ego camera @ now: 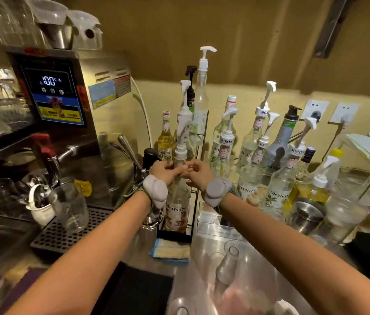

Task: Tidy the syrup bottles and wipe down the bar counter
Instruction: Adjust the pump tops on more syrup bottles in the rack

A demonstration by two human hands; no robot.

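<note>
While the hot-water machine (65, 103) is glowing off to the left, the left hand (164, 170) is curling its fingers (180, 169) shut around the neck of an upright syrup bottle (177, 201) standing in a black wire rack (194, 196) on the table (243, 258); the right hand (198, 172) is pinching the same neck from the other side. Its long axis is running straight up, hemmed in by rack wires, so lifting looks the only free way out. Rightward, the other pump bottles (277, 178) are crowding close.
</note>
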